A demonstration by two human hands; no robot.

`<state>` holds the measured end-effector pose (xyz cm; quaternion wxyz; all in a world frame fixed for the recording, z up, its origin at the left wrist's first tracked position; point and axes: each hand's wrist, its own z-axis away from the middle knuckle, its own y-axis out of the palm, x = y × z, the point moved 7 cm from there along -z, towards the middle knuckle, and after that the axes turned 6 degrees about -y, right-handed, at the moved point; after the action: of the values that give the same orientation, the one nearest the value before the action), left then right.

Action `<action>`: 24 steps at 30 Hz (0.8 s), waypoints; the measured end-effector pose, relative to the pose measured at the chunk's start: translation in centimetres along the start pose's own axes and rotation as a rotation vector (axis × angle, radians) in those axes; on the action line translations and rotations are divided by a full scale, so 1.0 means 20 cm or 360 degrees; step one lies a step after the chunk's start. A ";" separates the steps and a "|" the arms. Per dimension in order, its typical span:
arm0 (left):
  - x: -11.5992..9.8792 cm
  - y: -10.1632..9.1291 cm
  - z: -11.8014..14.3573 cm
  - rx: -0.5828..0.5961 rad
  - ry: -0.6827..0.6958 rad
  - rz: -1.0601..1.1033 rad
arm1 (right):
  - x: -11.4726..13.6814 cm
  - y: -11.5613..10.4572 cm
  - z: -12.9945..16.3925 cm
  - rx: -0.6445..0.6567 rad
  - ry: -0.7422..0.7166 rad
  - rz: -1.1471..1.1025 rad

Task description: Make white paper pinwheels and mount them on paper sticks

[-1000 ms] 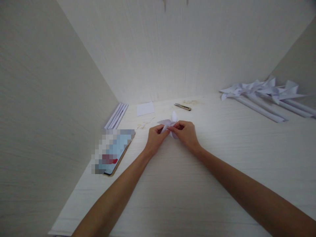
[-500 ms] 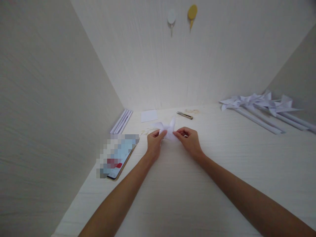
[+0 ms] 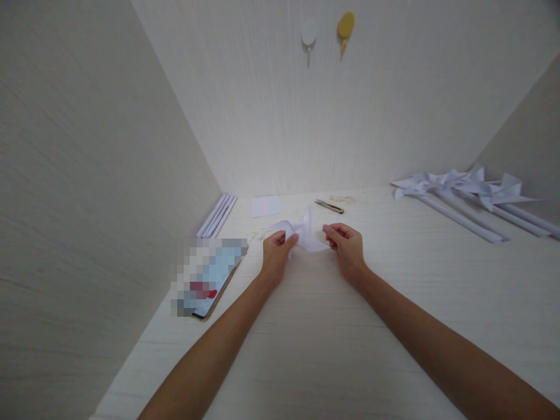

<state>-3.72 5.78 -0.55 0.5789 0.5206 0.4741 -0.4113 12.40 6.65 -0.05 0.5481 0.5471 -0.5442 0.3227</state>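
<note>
A folded white paper piece point(image 3: 305, 235) with pointed flaps sits between my two hands, just above the white desk point(image 3: 332, 350). My left hand point(image 3: 275, 256) pinches its left side between thumb and fingers. My right hand point(image 3: 347, 248) pinches its right corner. The two hands are a little apart, and the paper is stretched between them.
A phone point(image 3: 209, 274) lies at the left by the side wall. Rolled white paper tubes point(image 3: 217, 214) lean in the back left corner, with a small white paper square point(image 3: 265, 206) and a utility knife point(image 3: 329, 205) behind. Finished paper pinwheels point(image 3: 472, 192) lie at the right. Two hooks point(image 3: 326, 29) hang on the back wall.
My hands have drawn apart, spreading the paper piece wider. The view has tilted up, bringing the wall hooks into sight.
</note>
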 end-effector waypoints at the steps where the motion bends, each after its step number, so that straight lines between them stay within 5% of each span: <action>1: 0.00 0.00 0.00 0.0004 -0.0001 -0.0018 | 0.00 0.00 0.00 0.0026 0.0012 -0.0031; 10: -0.08 0.06 0.05 0.0140 0.0137 -0.0370 | -0.01 0.16 0.06 0.0814 0.0218 -0.0206; 18: -0.10 0.09 0.07 0.0207 0.0325 -0.0497 | -0.01 0.17 0.08 0.0859 0.0208 0.0092; 24: -0.04 0.08 0.06 0.0225 0.0076 -0.0172 | -0.01 0.16 0.08 0.0813 0.0102 0.0222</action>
<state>-2.10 4.88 0.54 0.5061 0.5436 0.4849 -0.4618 9.02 5.81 0.31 0.3856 0.6182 -0.4639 0.5038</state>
